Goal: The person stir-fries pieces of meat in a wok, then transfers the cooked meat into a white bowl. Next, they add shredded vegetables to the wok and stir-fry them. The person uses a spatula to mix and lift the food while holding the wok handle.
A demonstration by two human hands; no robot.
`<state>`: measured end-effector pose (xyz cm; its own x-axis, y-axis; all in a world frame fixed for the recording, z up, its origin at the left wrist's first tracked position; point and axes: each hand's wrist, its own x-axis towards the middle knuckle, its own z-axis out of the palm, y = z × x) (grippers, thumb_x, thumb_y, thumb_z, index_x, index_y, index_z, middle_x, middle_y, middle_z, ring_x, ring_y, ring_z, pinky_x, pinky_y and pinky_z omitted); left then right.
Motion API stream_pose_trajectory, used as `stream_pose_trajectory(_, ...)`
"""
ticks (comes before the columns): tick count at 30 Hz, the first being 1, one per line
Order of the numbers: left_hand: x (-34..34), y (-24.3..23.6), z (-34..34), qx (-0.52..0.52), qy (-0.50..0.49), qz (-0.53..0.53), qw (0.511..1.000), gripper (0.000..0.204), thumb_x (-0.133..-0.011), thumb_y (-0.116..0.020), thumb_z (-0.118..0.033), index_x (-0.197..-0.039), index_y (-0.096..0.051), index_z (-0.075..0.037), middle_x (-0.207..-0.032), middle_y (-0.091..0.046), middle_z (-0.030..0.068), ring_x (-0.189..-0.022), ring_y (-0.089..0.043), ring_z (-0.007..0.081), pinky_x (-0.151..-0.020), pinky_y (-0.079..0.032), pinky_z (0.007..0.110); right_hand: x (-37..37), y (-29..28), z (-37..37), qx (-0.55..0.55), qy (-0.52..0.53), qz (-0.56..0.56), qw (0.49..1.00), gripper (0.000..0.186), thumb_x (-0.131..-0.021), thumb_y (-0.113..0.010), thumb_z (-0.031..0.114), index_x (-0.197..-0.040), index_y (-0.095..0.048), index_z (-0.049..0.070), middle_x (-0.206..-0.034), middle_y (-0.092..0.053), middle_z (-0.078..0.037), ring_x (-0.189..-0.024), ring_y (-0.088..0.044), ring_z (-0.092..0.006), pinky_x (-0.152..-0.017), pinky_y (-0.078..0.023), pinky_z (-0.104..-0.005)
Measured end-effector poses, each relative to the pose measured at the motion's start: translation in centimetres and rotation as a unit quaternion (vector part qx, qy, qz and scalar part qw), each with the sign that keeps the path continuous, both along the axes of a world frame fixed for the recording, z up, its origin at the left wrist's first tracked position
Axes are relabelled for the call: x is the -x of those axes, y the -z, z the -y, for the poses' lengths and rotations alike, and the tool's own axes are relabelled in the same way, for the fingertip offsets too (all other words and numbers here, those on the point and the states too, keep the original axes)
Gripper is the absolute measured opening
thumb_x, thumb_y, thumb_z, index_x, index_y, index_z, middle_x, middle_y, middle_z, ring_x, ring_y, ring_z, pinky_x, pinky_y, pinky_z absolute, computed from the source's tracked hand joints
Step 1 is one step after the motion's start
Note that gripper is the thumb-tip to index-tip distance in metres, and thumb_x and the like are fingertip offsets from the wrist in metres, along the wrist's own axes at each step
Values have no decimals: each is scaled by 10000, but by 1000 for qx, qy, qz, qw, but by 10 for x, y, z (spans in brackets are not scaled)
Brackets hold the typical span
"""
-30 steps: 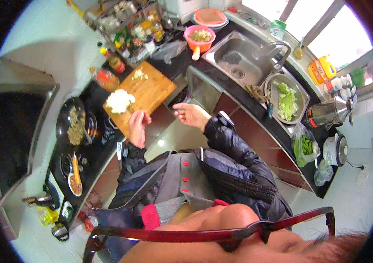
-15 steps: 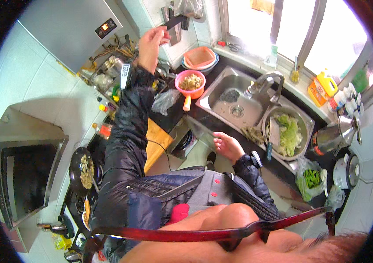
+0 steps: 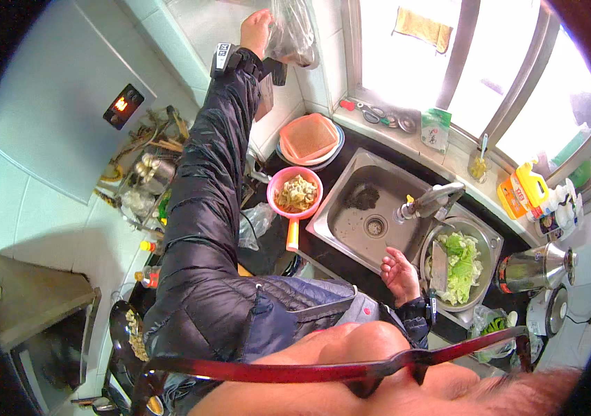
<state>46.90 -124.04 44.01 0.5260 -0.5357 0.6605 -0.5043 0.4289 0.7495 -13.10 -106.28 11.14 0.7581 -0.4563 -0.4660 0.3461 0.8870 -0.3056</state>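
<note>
My left hand (image 3: 257,32) is raised at the far wall, its bent fingers closed at the edge of a clear plastic bag (image 3: 293,38) hanging there. Just below that wrist, a dark handle and a flat blade (image 3: 266,97) show against the tiles, partly covered by my sleeve. My right hand (image 3: 400,276) is held palm up near the front of the sink (image 3: 340,232), fingers loosely curled and apart, with nothing in them. Close beside it, a round metal basin (image 3: 487,260) holds green lettuce (image 3: 460,267) and a broad knife blade (image 3: 439,267).
A pink-rimmed strainer (image 3: 293,236) with chopped food stands left of the sink, before stacked baskets (image 3: 307,136). Scissors (image 3: 370,112) and a yellow jug (image 3: 523,191) line the sill. At left are a pan (image 3: 121,333) and range hood (image 3: 46,284); at right, a metal kettle (image 3: 535,269).
My left hand has moved up from beside the knives to the hanging bag. My right hand has shifted right and lower, toward the basin. The view has leaned closer to the sink.
</note>
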Motion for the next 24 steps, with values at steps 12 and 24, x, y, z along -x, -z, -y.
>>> stream_pose_trajectory(12,-43,11,55,-362,237,-13,901,318,-818,-452,29,-1079,-633,22,-1072,-666,180,-963,-690,335,-756,-600,437,-113,-45,72,111,-101,45,988,264,-1014,-486,243,-1197,-551,65,-897,-641,-48,-689,-591,-112,-621,-513,-248)
stream_pose_trajectory(24,12,-11,25,-528,316,21,788,469,-966,-542,-436,-1274,-544,-83,-1016,-671,174,-683,-689,242,-550,-569,295,-261,-111,156,155,-68,218,961,314,-998,-510,345,-1177,-556,91,-1066,-639,-125,-920,-632,-213,-790,-528,-325)
